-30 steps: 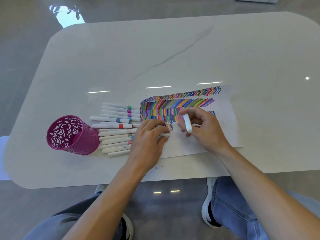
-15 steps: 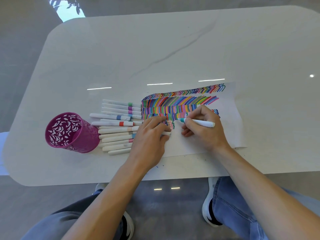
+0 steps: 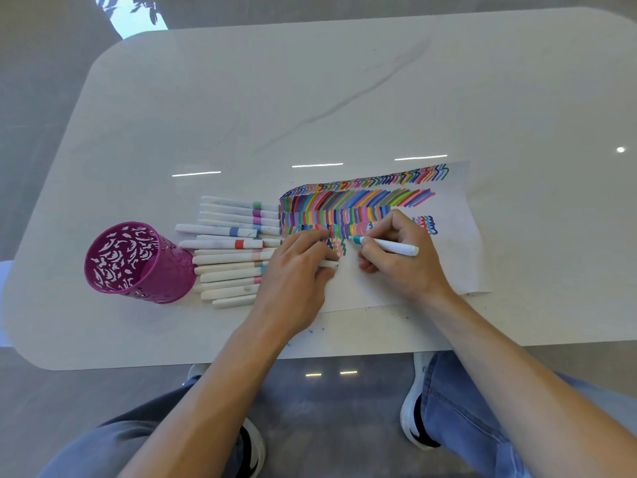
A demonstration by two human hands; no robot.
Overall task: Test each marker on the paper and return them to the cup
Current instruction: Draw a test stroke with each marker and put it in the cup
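My right hand had its fingers clamped on a white marker with a teal collar. The tip touched the paper just below the coloured stripes, and the barrel pointed off to the right. My left hand rested on the paper just beside it, fingers curled over a short white piece whose end showed beneath them. To the left of that hand a row of white markers lay on the table. Farther left, just beside the row, stood the pink cut-out cup, its mouth open towards me.
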